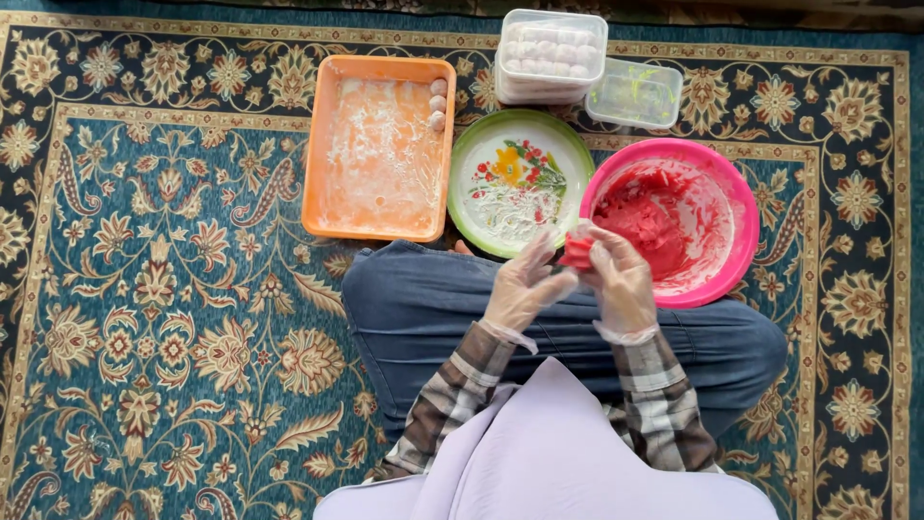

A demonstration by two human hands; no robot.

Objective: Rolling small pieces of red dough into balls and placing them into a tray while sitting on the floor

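Person seated cross-legged on a patterned carpet [173, 318], both hands in thin clear gloves, held together over the lap. Left hand [520, 289] and right hand [621, 284] both touch a small red dough piece [577, 252]; right grip is curled closed around it, left grip is partly closed with fingertips pressing its left side. Dough piece sits between the two hands, just at the near-left rim of the pink bowl [741, 221], which holds more red dough [645, 221] smeared over its inside. Left of the bowl, touching or nearly so: green-rimmed plate [462, 173] with a floral print and a dusting of white flour. Further left, an orange rectangular tray [322, 144], floured, with a few pale dough balls [438, 101] in its far-right corner. Beyond the plate: a clear lidded container [551, 53] full of pale balls, and beside it a smaller clear container [635, 93], contents unclear.
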